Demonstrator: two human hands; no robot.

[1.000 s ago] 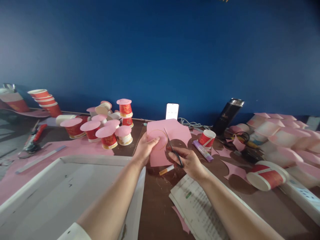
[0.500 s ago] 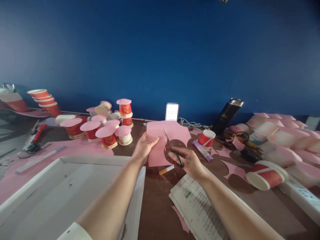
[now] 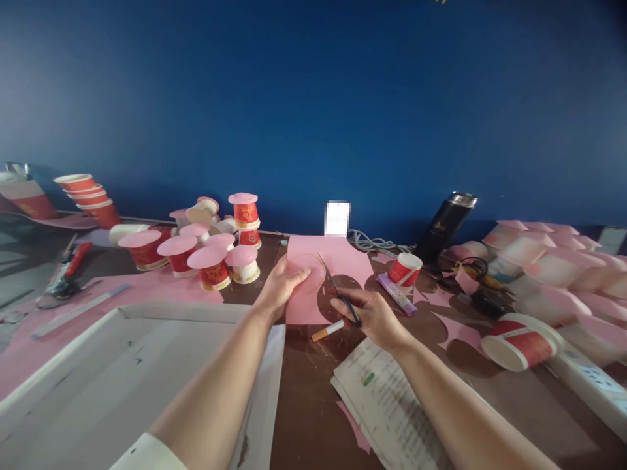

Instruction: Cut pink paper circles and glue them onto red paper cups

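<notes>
My left hand (image 3: 281, 287) grips a pink paper sheet (image 3: 343, 261) by its left side, held just above the brown table (image 3: 308, 398). A drawn circle shows on the sheet near my fingers. My right hand (image 3: 375, 316) holds black scissors (image 3: 337, 290), whose blades are in the paper along the circle's right edge. A cigarette (image 3: 327, 331) lies on the table below the sheet, between my hands.
Red paper cups with pink round lids (image 3: 210, 264) cluster at the left. A white tray (image 3: 122, 372) sits front left, a printed booklet (image 3: 386, 405) under my right forearm. A glue stick (image 3: 398, 295), red cup (image 3: 406, 270), black flask (image 3: 443, 228) and pink scraps lie right.
The pink sheet has turned slightly in my left hand and the scissors have advanced along the drawn circle. Both hands stay in about the same place.
</notes>
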